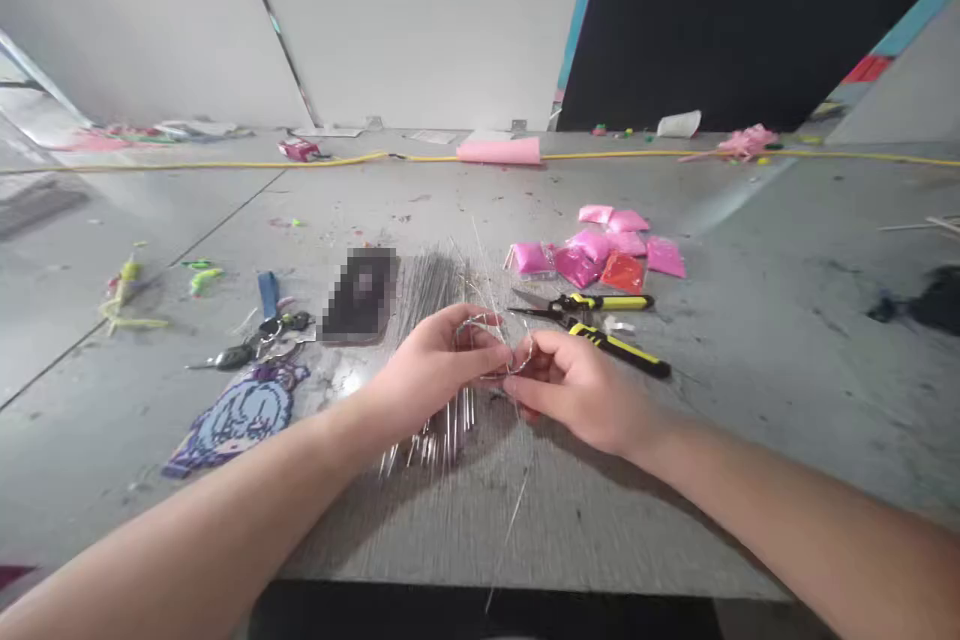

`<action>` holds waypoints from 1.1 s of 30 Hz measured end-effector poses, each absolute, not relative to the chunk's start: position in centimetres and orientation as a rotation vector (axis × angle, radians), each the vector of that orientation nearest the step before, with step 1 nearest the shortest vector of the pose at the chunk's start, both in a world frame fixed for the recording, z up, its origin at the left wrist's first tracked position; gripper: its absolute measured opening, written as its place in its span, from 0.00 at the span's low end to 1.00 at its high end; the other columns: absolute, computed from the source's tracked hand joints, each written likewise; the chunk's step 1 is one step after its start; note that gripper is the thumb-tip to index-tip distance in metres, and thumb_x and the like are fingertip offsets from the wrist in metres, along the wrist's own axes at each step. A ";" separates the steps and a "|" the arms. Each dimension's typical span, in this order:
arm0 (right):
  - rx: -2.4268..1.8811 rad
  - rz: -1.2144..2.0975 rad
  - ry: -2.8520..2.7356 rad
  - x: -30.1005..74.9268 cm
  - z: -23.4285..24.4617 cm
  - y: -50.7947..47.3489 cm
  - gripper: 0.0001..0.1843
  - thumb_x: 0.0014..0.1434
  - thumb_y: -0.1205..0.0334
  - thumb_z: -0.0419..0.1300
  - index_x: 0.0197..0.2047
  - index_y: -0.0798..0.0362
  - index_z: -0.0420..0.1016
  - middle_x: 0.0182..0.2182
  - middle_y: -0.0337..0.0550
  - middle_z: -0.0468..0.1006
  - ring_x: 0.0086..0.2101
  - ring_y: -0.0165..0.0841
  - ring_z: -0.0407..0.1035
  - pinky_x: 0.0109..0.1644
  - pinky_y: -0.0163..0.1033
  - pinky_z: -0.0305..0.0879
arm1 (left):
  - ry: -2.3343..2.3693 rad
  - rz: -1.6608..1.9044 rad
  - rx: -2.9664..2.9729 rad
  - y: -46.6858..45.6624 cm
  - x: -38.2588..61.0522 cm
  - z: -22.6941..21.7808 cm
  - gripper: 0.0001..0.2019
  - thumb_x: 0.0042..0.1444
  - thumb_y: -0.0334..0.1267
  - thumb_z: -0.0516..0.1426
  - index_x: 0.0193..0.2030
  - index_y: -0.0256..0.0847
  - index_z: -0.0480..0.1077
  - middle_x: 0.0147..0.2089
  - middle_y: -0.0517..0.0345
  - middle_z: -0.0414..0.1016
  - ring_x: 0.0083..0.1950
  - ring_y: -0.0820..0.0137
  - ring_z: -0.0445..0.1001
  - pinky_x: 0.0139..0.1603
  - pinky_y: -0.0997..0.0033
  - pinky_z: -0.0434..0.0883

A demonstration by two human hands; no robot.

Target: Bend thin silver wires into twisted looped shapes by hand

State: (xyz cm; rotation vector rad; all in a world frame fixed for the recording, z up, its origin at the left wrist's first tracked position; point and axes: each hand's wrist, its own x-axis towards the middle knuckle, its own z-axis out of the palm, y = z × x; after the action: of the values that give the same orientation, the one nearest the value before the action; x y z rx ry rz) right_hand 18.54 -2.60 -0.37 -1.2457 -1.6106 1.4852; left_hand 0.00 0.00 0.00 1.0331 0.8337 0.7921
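Note:
My left hand (439, 365) and my right hand (581, 390) meet over the middle of the grey table (750, 400). Both pinch a thin silvery wire (501, 352) that is bent into a small loop between the fingertips. One end of the wire runs down toward the table's front edge. Under my left hand lies a bundle of straight thin wires (431, 320), spread out like a fan. Yellow-and-black pliers (600, 320) lie just beyond my right hand.
Several pink bead bags and a red one (604, 255) lie behind the pliers. A dark phone (360, 295), keys (259, 340) and a purple bead figure (240, 415) sit to the left. A pink roll (499, 151) and a yellow cord (225, 163) lie at the back.

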 end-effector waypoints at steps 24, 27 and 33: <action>-1.153 1.547 -1.551 18.6 -0.8 -3.0 0.11 0.58 0.62 0.67 0.33 0.53 0.68 0.24 0.34 0.71 0.26 0.27 0.65 0.30 0.34 0.60 | 0.868 0.778 1.076 0.1 -0.3 0.1 0.10 0.60 0.40 0.63 0.36 0.38 0.68 0.31 0.61 0.72 0.34 0.73 0.74 0.36 0.70 0.76; -1.146 1.538 -1.570 18.6 -0.8 -3.0 0.11 0.58 0.60 0.67 0.34 0.53 0.68 0.25 0.34 0.71 0.27 0.27 0.64 0.30 0.35 0.60 | 0.883 0.771 1.094 0.1 -0.3 0.1 0.10 0.60 0.40 0.63 0.36 0.38 0.68 0.31 0.61 0.72 0.34 0.73 0.74 0.36 0.70 0.75; -1.151 1.525 -1.601 18.7 -0.9 -3.1 0.13 0.58 0.57 0.68 0.34 0.53 0.68 0.25 0.33 0.68 0.26 0.27 0.61 0.29 0.35 0.57 | 0.903 0.743 1.115 0.3 -0.3 0.0 0.11 0.59 0.41 0.63 0.36 0.37 0.69 0.31 0.60 0.72 0.34 0.72 0.75 0.38 0.68 0.75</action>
State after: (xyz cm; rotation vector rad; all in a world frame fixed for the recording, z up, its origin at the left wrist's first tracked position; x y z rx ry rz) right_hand 18.74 -3.07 -0.86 -1.1509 -1.6009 1.5254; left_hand -0.35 0.25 0.02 1.1149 0.9028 0.7434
